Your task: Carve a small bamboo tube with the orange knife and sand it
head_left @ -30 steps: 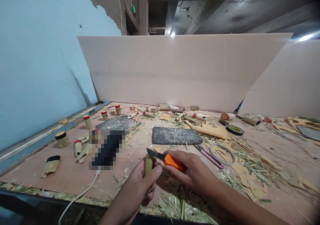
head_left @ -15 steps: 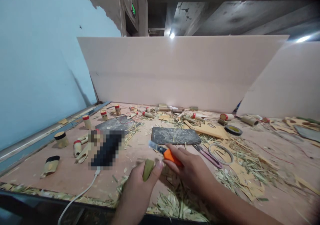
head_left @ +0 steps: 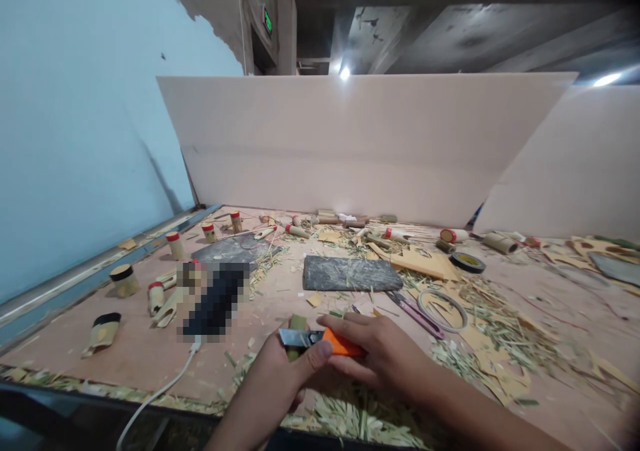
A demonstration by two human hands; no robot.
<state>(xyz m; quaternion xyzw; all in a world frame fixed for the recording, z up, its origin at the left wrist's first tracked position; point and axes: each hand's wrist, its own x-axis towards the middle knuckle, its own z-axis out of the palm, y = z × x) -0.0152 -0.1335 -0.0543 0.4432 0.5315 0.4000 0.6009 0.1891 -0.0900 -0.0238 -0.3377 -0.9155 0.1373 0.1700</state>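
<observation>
My left hand [head_left: 283, 377] is closed around a short green bamboo piece [head_left: 299, 322], whose top end sticks up past the fingers. In my right hand [head_left: 380, 347] is an orange utility knife [head_left: 343, 343], gripped by its handle. Its blade [head_left: 300, 337] points left and lies across the bamboo piece. My left thumb rests against the knife near the front of the handle. Below the hands, shavings [head_left: 360, 417] are heaped at the table's near edge. A dark flat sharpening-stone-like block [head_left: 353, 273] lies just beyond the hands.
Scissors with purple handles [head_left: 423, 319], a ring of pale tape [head_left: 443, 308] and a black tape roll [head_left: 467, 262] lie to the right among shavings. Left are a pixelated dark object [head_left: 215, 301] with a white cable [head_left: 165, 387] and several capped bamboo pieces [head_left: 123, 280]. A pale board [head_left: 350, 144] stands behind.
The knife has come down and left from beside the bamboo piece to lie across it. My left thumb has moved onto the knife.
</observation>
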